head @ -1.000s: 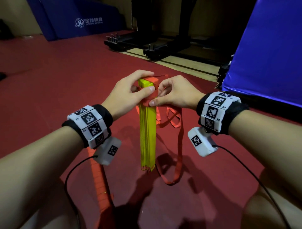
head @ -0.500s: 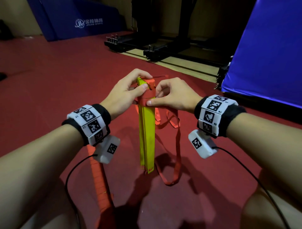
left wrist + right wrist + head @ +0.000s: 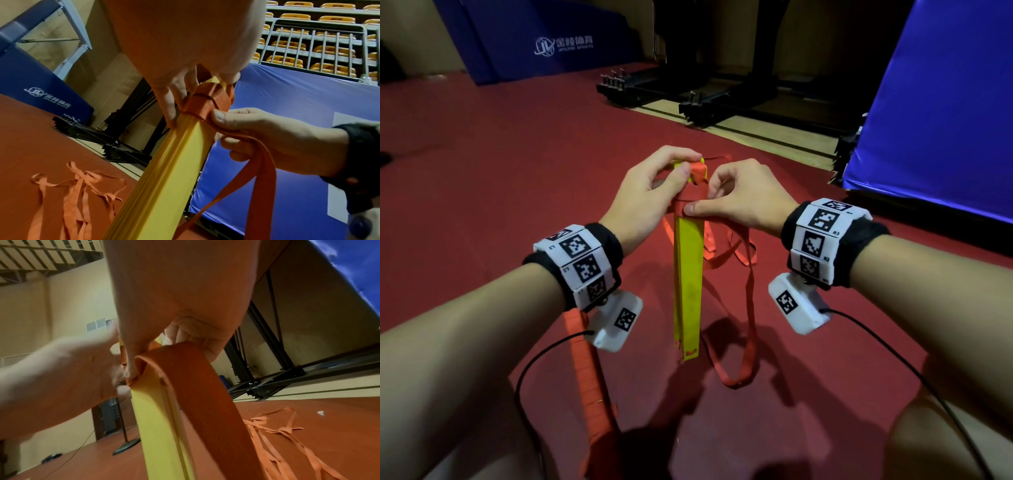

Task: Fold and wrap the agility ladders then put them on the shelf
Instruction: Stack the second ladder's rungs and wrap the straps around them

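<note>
- Both hands grip the top of the upright stack of flat yellow plastic ladder rungs (image 3: 688,274): left hand (image 3: 643,198) pinching its tip, right hand (image 3: 739,202) pressing the wrapped orange webbing strap (image 3: 690,200).
- Loose strap loops hang behind onto the red floor (image 3: 517,164).
- Farther off stands a blue padded mat (image 3: 941,102).

Open red floor (image 3: 500,164) left; blue mat (image 3: 941,102) walls the right side.
</note>
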Motion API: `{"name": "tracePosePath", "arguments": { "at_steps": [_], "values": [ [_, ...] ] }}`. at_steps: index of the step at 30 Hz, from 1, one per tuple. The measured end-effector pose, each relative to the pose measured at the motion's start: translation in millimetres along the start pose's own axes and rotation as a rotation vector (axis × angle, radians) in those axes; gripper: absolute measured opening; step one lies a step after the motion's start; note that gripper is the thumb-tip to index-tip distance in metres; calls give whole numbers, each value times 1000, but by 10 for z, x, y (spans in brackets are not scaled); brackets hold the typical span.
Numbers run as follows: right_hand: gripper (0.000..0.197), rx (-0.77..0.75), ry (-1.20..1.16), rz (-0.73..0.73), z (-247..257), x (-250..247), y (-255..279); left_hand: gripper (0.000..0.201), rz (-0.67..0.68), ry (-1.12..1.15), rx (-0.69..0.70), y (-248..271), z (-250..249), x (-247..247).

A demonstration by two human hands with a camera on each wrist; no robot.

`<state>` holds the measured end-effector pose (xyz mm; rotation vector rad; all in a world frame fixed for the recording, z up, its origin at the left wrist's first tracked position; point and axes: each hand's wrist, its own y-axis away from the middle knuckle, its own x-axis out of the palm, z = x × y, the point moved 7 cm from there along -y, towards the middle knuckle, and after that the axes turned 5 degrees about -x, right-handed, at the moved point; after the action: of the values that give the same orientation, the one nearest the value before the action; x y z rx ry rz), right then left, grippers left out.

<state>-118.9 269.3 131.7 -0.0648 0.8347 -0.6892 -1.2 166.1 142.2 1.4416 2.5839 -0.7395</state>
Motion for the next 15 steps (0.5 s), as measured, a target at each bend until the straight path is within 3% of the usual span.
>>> {"name": "tracePosePath", "arguments": {
  "at_steps": [5,15],
  "values": [
    [44,12,3,-24,19,40,21,19,-40,23,47,-22,4,33],
    [43,17,21,7,24,40,11,26,82,-21,39,-20,4,-9]
  ]
}}
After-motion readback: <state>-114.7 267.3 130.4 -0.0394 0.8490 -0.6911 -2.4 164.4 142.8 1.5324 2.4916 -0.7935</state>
